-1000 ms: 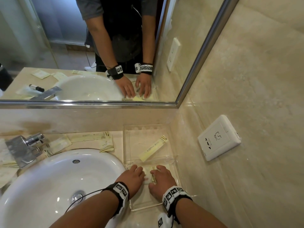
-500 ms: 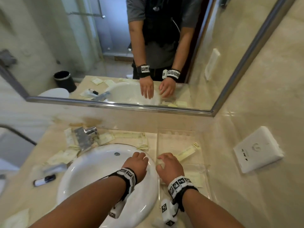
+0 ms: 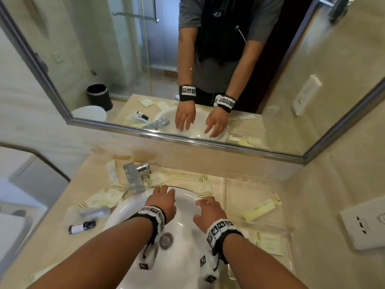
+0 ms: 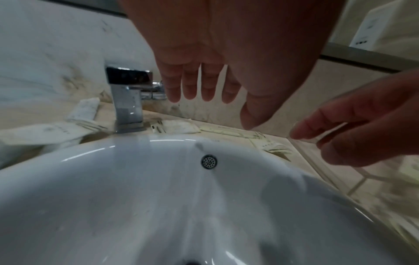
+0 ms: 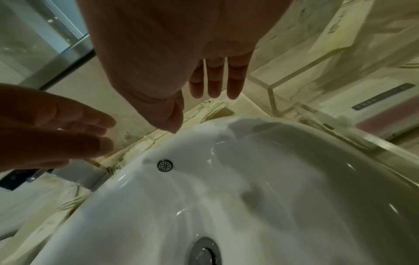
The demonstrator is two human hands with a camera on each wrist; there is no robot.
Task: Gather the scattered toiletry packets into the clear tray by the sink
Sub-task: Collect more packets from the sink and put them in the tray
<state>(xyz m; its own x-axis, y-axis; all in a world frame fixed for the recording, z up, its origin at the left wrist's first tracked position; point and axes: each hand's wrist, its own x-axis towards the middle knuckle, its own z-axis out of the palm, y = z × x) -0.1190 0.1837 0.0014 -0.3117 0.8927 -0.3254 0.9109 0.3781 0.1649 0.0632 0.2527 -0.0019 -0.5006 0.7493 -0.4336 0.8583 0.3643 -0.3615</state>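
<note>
Both my hands hover over the white sink (image 3: 129, 207) with fingers straight and nothing in them. My left hand (image 3: 163, 193) reaches toward the back rim near the faucet; the left wrist view shows its spread fingers (image 4: 199, 89). My right hand (image 3: 206, 205) is beside it, close to a pale yellow packet (image 3: 205, 187) on the rim's right. The right wrist view shows its fingers (image 5: 213, 86) straight. The clear tray (image 3: 248, 184) stands right of the sink, with a long yellow packet (image 3: 262, 207) and a flat packet (image 3: 268, 243) in it. Several packets (image 3: 187, 177) lie behind and left of the sink.
A chrome faucet (image 3: 134, 177) stands at the back left of the sink. A small black-capped bottle (image 3: 82, 226) and a clear-wrapped item (image 3: 91, 212) lie on the left counter. A wall socket (image 3: 362, 226) is on the right wall, a mirror (image 3: 187, 140) behind.
Both hands have left the near part of the tray and moved left and back over the basin, now empty. The head view has swung left and widened.
</note>
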